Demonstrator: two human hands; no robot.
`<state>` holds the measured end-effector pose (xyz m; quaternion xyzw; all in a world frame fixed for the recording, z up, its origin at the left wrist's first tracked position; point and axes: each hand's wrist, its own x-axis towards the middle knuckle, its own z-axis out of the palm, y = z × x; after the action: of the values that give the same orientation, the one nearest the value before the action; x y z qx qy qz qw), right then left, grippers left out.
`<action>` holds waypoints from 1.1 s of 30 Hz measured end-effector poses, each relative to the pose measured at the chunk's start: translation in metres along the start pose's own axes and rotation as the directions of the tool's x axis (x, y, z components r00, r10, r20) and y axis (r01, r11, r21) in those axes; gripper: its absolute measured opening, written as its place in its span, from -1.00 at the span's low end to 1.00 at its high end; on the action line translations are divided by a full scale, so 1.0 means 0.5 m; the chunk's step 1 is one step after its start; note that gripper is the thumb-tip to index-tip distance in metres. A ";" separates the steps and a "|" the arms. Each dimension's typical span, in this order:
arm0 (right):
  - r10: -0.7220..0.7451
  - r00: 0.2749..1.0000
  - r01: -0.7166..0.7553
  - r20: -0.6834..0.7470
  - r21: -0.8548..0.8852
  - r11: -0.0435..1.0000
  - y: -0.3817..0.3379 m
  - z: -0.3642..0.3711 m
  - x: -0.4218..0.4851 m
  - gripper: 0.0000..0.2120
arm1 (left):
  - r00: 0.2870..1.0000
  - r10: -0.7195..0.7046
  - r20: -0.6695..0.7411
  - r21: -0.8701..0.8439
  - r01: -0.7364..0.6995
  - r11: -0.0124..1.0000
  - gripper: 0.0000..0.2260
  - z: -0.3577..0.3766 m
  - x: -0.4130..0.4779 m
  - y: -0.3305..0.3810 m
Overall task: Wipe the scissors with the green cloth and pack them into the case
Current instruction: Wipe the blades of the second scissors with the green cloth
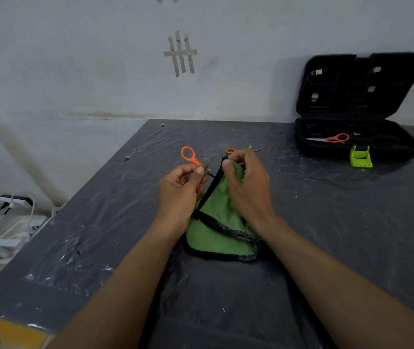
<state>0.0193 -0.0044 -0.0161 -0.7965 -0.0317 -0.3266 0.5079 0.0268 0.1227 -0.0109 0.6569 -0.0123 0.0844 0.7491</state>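
On the grey table point(326, 222), the open black plastic case point(352, 96) waits far right of the right hand point(248, 190), ready for packing. That hand pinches the fuzzy green cloth point(216, 210) up for wiping. The left hand point(178, 192) pinches the small orange-handled scissors point(195, 161) beside it.

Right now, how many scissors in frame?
3. First scissors pinched in the left hand. Second scissors, mostly hidden, on the table behind the right hand, which grips the green cloth. Third scissors in the open case. Others could hide in the case.
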 end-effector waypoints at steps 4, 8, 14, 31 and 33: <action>-0.104 0.989 0.107 0.107 -0.027 0.994 -0.010 0.003 -0.010 -0.96 | 1.000 -0.007 -0.024 -0.017 0.006 1.000 -0.94 -0.001 0.006 -0.003; -0.168 0.973 0.180 0.156 -0.066 0.981 -0.010 0.013 -0.010 -0.97 | 1.000 0.021 -0.018 0.046 -0.020 0.999 -0.91 0.005 0.003 -0.012; -0.115 0.987 0.124 0.108 -0.077 0.989 -0.011 0.012 -0.008 -0.96 | 0.994 0.104 0.016 0.136 -0.105 0.985 -0.93 0.007 0.001 -0.006; 0.052 0.993 -0.051 0.109 -0.014 0.999 -0.026 0.009 -0.017 -0.92 | 0.996 0.052 -0.066 -0.008 -0.052 0.999 -0.90 0.020 -0.012 0.000; 0.063 0.993 -0.062 0.100 -0.010 0.998 -0.024 0.010 -0.015 -0.91 | 0.995 0.070 -0.065 -0.001 -0.070 0.998 -0.90 0.024 -0.014 0.000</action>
<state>0.0112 0.0076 -0.0121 -0.8142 -0.0309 -0.2702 0.5129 0.0212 0.1101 -0.0104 0.6517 -0.0110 0.1320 0.7468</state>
